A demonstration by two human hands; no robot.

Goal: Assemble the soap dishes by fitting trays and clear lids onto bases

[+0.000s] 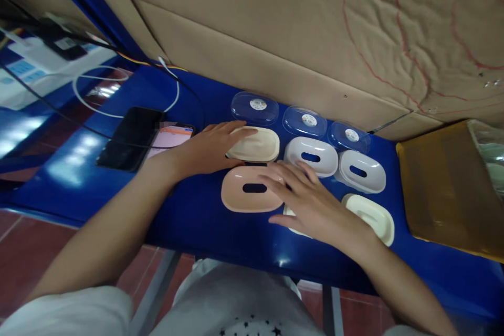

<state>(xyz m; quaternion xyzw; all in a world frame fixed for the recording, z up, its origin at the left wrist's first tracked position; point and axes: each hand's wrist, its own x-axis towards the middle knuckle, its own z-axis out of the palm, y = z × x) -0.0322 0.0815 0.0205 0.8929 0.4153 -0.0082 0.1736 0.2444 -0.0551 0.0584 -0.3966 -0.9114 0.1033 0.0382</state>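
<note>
My left hand [214, 148] lies at the left end of a cream soap-dish-like tray [262, 147], fingers stretched over it and the thumb by its near edge. Just in front is a peach oval dish [236, 189] with a slot in its middle. Over the right end of that dish my right hand [305, 194] spreads its fingers, thumb apart; whether they touch it I cannot tell. Under this hand another pale tray [293, 224] is mostly hidden. Two white slotted dishes, one [328, 160] beside the other [372, 176], sit to the right, with a cream tray [374, 220] nearer me.
Three clear lids [252, 115] with round stickers line the back of the blue table [189, 236], along a cardboard wall [236, 37]. A cardboard box [441, 194] stands right. Phones [128, 142] and cables lie left, near a power strip [23, 76].
</note>
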